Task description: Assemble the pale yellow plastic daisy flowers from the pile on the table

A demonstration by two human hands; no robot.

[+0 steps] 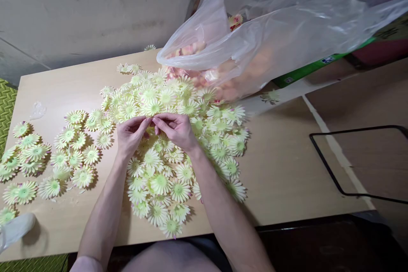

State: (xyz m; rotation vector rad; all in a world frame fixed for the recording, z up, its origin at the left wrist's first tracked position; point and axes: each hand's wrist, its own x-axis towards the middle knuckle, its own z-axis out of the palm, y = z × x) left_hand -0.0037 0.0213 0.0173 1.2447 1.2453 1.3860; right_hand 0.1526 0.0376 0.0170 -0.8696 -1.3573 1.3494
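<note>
A big heap of pale yellow-green fabric daisies (165, 106) covers the middle of a light wooden table (287, 170). Both hands meet just above this heap. My left hand (130, 133) has its fingers curled and pinched toward the right. My right hand (176, 128) is pinched too, fingertips touching those of the left. Between the fingertips sits something small that I cannot make out, partly hidden by the fingers. More daisies (28, 157) lie scattered on the table's left side.
A large clear plastic bag (270, 29) holding pinkish-orange flowers lies at the back right, its mouth facing the heap. A black wire frame (331, 178) rests at the right. A white object (15, 227) sits at the near left edge. A grey wall stands behind.
</note>
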